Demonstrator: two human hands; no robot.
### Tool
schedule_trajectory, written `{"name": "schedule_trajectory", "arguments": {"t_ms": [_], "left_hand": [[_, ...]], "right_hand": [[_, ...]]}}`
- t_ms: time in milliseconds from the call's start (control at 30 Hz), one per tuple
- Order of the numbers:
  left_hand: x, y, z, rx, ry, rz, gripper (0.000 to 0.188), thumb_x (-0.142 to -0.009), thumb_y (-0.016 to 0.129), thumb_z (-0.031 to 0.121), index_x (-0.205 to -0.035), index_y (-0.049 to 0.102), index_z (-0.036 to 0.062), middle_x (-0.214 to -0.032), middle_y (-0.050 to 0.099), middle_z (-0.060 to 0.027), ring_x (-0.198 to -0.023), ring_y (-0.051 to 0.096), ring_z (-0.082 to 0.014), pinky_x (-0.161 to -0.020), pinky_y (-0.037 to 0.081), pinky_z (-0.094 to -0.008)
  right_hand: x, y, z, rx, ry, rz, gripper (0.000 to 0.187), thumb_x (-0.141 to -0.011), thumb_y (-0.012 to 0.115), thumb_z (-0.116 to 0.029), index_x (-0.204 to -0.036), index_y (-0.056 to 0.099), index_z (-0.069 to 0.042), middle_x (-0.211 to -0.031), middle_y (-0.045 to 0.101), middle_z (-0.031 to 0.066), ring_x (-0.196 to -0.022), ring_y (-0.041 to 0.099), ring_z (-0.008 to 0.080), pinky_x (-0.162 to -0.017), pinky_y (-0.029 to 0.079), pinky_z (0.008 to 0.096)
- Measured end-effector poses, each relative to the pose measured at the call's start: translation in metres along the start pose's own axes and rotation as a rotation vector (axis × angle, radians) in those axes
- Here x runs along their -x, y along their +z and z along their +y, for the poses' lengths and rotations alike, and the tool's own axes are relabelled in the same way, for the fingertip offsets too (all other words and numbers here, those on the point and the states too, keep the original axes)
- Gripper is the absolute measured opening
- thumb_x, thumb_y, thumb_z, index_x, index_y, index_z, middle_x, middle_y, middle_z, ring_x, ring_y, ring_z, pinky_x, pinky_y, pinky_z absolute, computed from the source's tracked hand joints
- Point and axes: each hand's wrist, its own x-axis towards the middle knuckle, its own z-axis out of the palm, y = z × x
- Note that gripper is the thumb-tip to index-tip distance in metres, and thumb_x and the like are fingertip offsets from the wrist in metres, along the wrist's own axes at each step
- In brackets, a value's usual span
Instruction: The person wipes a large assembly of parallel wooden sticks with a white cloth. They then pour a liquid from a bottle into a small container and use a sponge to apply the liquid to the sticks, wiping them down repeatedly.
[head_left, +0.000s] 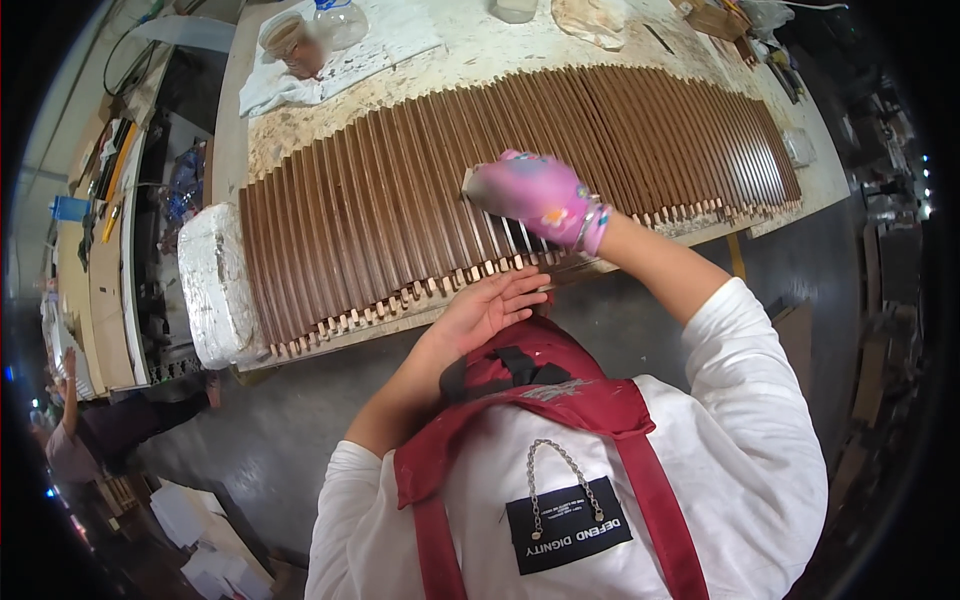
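Note:
Dark brown wooden slats (350, 190) with pale tenon ends lie side by side in a long row across the bench. My right hand (535, 200), in a pink flowered glove, is over the middle of the row. Its fingers are closed and smeared by motion. A pale edge of something flat shows at the fingertips, but its kind is hidden by the glove. Bare, my left hand (495, 305) rests by the bench's near edge, beside the slats' pale ends. Its fingers are stretched out and it holds nothing.
A white wrapped block (212, 290) stands against the row's left end. On the far side are a brown-stained container (290, 45) on a white cloth (400, 45), a clear plastic bottle (342, 22) and a crumpled, stained cloth (590, 22). Another person (100, 435) is at the far left.

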Motion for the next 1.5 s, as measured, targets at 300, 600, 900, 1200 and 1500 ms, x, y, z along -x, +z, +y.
{"name": "schedule_trajectory", "arguments": {"t_ms": [300,600,900,1200,1500], "left_hand": [[0.000,0.011,-0.003,-0.161,-0.117,0.056,0.043,-0.103,0.041,0.023,-0.140,0.039,0.0015,-0.140,0.050,-0.0120,-0.122,0.054,-0.0227,-0.097,0.047,-0.0330],[-0.021,0.019,-0.004,-0.209,-0.038,0.052,0.043,-0.102,0.042,0.023,-0.140,0.040,0.0022,-0.146,0.044,-0.0103,-0.125,0.051,-0.0216,-0.099,0.046,-0.0326],[-0.022,0.019,-0.008,-0.188,0.008,0.013,0.046,-0.102,0.044,0.023,-0.142,0.038,0.0007,-0.144,0.045,-0.0119,-0.125,0.051,-0.0205,-0.100,0.045,-0.0312],[-0.026,0.002,-0.016,-0.089,0.004,0.030,0.040,-0.101,0.044,0.016,-0.138,0.042,0.0005,-0.139,0.050,-0.0125,-0.123,0.053,-0.0209,-0.098,0.046,-0.0321],[-0.026,0.009,-0.014,-0.119,0.003,0.061,0.041,-0.100,0.047,0.013,-0.139,0.043,0.0023,-0.136,0.053,-0.0091,-0.119,0.055,-0.0205,-0.097,0.047,-0.0314]], "right_hand": [[-0.008,-0.037,0.039,-0.215,0.026,0.133,0.044,-0.089,0.063,-0.038,-0.122,0.058,-0.010,-0.102,0.064,0.0138,-0.089,0.065,0.0290,-0.076,0.053,0.0369],[-0.030,-0.005,0.066,-0.038,0.069,0.102,0.030,-0.080,0.061,-0.011,-0.110,0.058,-0.010,-0.093,0.061,0.0148,-0.081,0.063,0.0324,-0.068,0.053,0.0416],[-0.076,-0.027,0.098,-0.137,0.383,0.040,0.039,-0.098,0.044,-0.041,-0.124,0.056,-0.014,-0.105,0.066,0.0175,-0.087,0.067,0.0294,-0.073,0.054,0.0401],[0.051,-0.030,-0.014,-0.253,-0.123,-0.254,0.038,-0.084,0.062,-0.022,-0.118,0.054,-0.006,-0.095,0.059,0.0137,-0.084,0.062,0.0331,-0.071,0.051,0.0429],[0.054,-0.020,-0.015,-0.101,0.048,-0.015,0.037,-0.079,0.064,-0.011,-0.114,0.054,-0.008,-0.088,0.056,0.0108,-0.077,0.059,0.0298,-0.064,0.049,0.0381]]}}
